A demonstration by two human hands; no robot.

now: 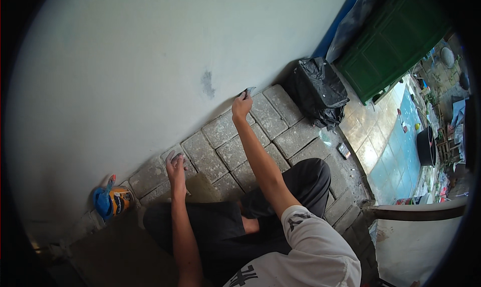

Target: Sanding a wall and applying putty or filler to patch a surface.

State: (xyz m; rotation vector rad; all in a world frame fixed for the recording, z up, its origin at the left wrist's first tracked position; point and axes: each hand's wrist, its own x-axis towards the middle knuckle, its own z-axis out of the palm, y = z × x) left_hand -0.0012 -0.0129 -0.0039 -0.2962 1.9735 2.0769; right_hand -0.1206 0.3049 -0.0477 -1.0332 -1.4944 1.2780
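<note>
My right hand (242, 106) reaches out to the foot of the pale wall (150, 61), its fingers closed on a small flat scraper (249, 91) whose dark blade is by the wall. A grey smudge (208, 84) marks the wall to the left of that hand. My left hand (176, 168) is held low over the paving blocks (203, 154), fingers curled and smeared with grey. Something thin (188, 191) sticks out below it, too small to name. Both forearms are bare, above my crossed legs in dark trousers (200, 227).
An orange tub (122, 201) with blue plastic (102, 203) stands against the wall at left. To the right are a container wrapped in a black bag (318, 91), a green panelled cabinet (391, 41) and a small pack (343, 151). Farther right lie blue tiles (396, 162) and a dark basin (426, 146).
</note>
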